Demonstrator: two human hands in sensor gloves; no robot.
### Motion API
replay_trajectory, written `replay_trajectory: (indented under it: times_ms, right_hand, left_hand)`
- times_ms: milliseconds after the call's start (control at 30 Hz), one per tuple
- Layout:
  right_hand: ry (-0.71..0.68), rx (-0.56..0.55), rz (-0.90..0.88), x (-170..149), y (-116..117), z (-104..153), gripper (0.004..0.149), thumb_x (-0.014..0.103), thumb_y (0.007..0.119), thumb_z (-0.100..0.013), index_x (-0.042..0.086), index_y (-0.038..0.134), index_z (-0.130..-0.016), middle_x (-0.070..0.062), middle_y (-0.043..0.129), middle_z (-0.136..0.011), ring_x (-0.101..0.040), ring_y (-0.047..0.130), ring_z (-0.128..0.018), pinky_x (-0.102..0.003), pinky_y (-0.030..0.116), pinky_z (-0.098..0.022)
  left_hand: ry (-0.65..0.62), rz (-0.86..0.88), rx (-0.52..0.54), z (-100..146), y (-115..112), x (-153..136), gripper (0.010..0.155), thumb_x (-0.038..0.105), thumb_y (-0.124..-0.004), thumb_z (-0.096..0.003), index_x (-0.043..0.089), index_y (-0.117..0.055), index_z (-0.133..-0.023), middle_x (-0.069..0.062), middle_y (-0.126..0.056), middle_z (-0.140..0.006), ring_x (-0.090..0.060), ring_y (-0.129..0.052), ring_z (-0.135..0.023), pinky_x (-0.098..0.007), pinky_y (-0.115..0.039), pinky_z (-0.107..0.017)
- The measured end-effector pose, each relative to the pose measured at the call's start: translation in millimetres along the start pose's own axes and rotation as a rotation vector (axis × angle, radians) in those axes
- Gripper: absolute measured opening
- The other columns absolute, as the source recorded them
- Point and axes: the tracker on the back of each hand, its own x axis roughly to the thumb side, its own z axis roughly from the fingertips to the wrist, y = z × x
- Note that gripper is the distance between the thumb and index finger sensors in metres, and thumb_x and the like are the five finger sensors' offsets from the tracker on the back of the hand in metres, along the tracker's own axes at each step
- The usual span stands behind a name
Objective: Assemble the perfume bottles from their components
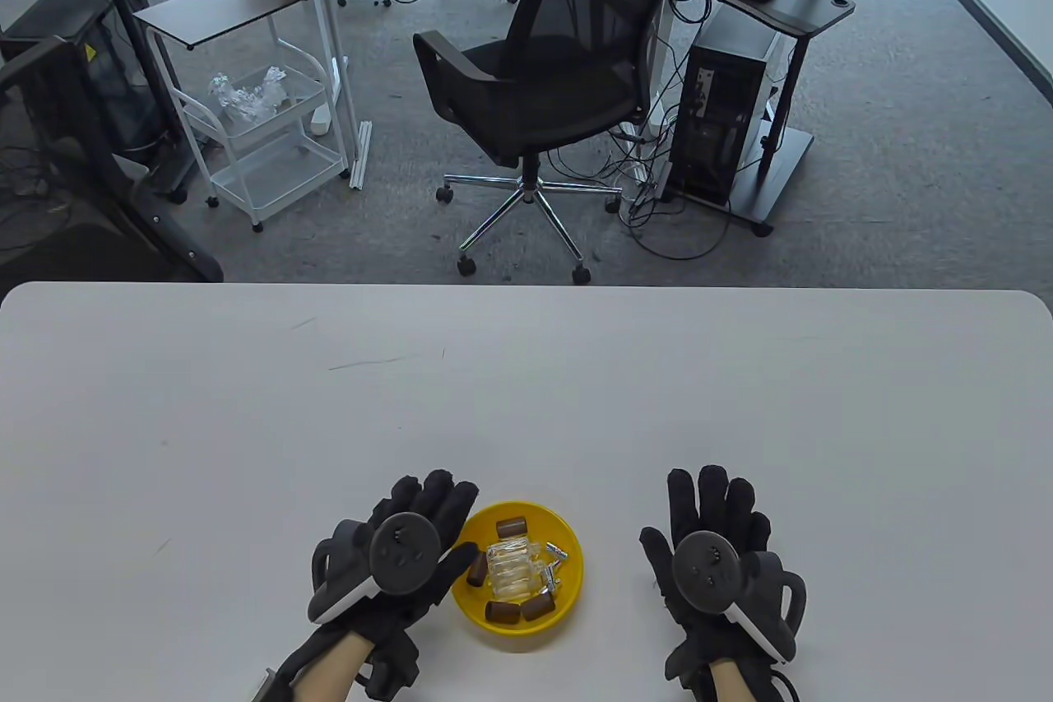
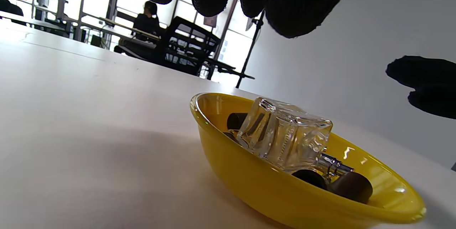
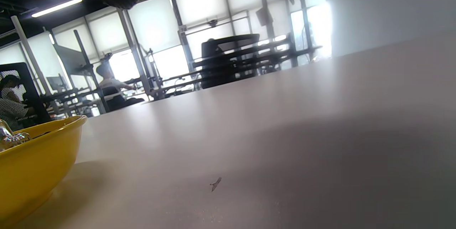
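Hands flat and spread, left hand (image 1: 411, 546) beside yellow bowl (image 1: 568, 570), right hand (image 1: 716, 554) apart, both holding nothing

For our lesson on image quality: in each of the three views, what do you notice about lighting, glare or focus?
Table view: even light, sharp; soft shadows beside the yellow bowl. Left wrist view: glare from bright windows behind, shine on the glass bottle, fingers dark and blurred. Right wrist view: blown-out windows, hazy table.

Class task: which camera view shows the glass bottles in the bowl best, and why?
The table view: it looks down into the yellow bowl, showing the glass bottles whole. The left wrist view shows them side-on above the rim. The right wrist view shows only a glint at its edge.
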Motion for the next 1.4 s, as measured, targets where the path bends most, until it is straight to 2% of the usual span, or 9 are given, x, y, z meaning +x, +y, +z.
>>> replay_trajectory:
  times_ms: [33,133,333,367,633,800,1067,1400]
  right_hand:
    - [-0.001,0.005,-0.001,0.4,0.5,0.0,0.067,0.047,0.058,-0.066,0.02,0.02,-0.113,-0.016,0.008,-0.119,-0.048,0.006,-0.101,-0.067,0.02,-0.068]
    - [-0.008,0.026,-0.002,2.1,2.9,-0.5,0.067,0.047,0.058,-0.066,0.02,0.02,-0.113,-0.017,0.008,-0.119,-0.048,0.006,-0.101,-0.067,0.02,-0.068]
    - [-0.018,0.065,-0.016,4.4,6.3,-1.8,0.067,0.047,0.058,-0.066,0.02,0.02,-0.114,-0.017,0.007,-0.118,-0.049,0.006,-0.101,-0.067,0.023,-0.069]
    - [-0.02,0.075,-0.024,4.8,6.8,-2.1,0.067,0.047,0.058,-0.066,0.02,0.02,-0.114,-0.017,0.007,-0.118,-0.049,0.006,-0.101,-0.067,0.023,-0.069]
    - [-0.024,0.102,-0.042,7.1,7.2,-2.0,0.067,0.047,0.058,-0.066,0.019,0.02,-0.114,-0.017,0.006,-0.118,-0.049,0.006,-0.101,-0.068,0.023,-0.069]
    - [-0.03,0.116,-0.05,9.0,7.9,-2.4,0.067,0.047,0.057,-0.066,0.019,0.019,-0.114,-0.017,0.005,-0.118,-0.048,0.005,-0.101,-0.067,0.022,-0.069]
    - [-0.035,0.118,-0.065,10.2,7.5,-2.7,0.068,0.048,0.057,-0.067,0.019,0.017,-0.113,-0.017,0.005,-0.118,-0.049,0.005,-0.101,-0.068,0.023,-0.069]
    - [-0.047,0.091,-0.081,10.4,5.0,-2.2,0.068,0.047,0.057,-0.066,0.018,0.017,-0.113,-0.018,0.005,-0.117,-0.049,0.006,-0.101,-0.068,0.024,-0.069]
  left_hand:
    - [-0.016,-0.006,-0.017,-1.2,-1.3,2.8,0.064,0.042,-0.071,-0.0571,0.035,-0.047,-0.116,-0.004,-0.047,-0.122,-0.043,-0.047,-0.109,-0.061,-0.047,-0.078]
    - [-0.09,-0.015,-0.165,-8.0,-8.0,13.9,0.066,0.033,-0.076,-0.056,0.037,-0.045,-0.115,-0.004,-0.054,-0.12,-0.041,-0.057,-0.107,-0.058,-0.053,-0.077]
    - [-0.086,-0.12,-0.303,-21.4,-16.2,28.8,0.073,0.024,-0.078,-0.0552,0.039,-0.037,-0.114,-0.008,-0.047,-0.121,-0.04,-0.056,-0.107,-0.058,-0.053,-0.078]
    - [-0.081,-0.145,-0.33,-24.3,-18.1,31.5,0.075,0.023,-0.078,-0.0552,0.04,-0.035,-0.114,-0.006,-0.045,-0.122,-0.04,-0.055,-0.107,-0.058,-0.052,-0.078]
    - [-0.071,-0.268,-0.403,-38.6,-32.4,43.6,0.082,0.02,-0.08,-0.0546,0.044,-0.025,-0.111,-0.004,-0.043,-0.122,-0.036,-0.057,-0.106,-0.056,-0.053,-0.078]
    - [-0.067,-0.301,-0.393,-41.5,-37.6,45.6,0.079,0.021,-0.079,-0.0548,0.046,-0.03,-0.111,-0.001,-0.048,-0.12,-0.034,-0.058,-0.105,-0.054,-0.054,-0.078]
    - [-0.09,-0.313,-0.287,-40.6,-39.6,48.6,0.067,0.025,-0.079,-0.0542,0.044,-0.047,-0.109,0.0,-0.064,-0.114,-0.032,-0.069,-0.1,-0.052,-0.062,-0.074]
    - [-0.09,-0.305,-0.161,-36.8,-41.7,50.5,0.06,0.026,-0.08,-0.0532,0.037,-0.056,-0.107,-0.007,-0.078,-0.103,-0.032,-0.086,-0.087,-0.049,-0.074,-0.065]
